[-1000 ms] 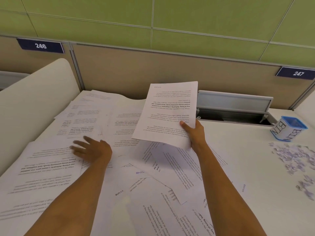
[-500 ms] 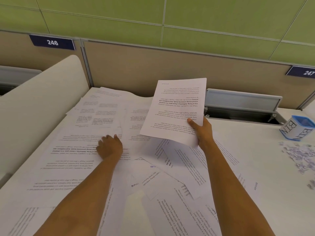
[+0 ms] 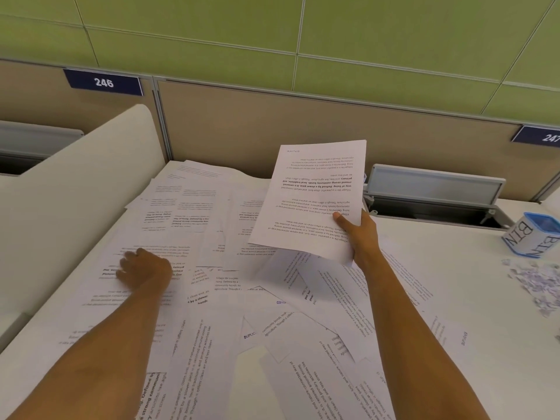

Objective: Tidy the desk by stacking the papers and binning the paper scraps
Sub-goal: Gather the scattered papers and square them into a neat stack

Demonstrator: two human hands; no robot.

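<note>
Printed sheets lie scattered and overlapping across the white desk. My right hand grips a thin stack of papers by its lower right corner and holds it tilted above the desk, thumb on top. My left hand rests on a printed sheet at the left, its fingers curled down onto the paper. A small blue and white cup marked BIN stands at the far right. A heap of torn paper scraps lies in front of it.
A white curved divider borders the desk on the left. A grey cable tray with its flap up sits at the back right against the beige partition. Bare desk shows at the right, between the sheets and the scraps.
My left hand went from spread fingers to curled fingers on a sheet at the left. My right hand keeps the stack raised in much the same place. The view has shifted left.
</note>
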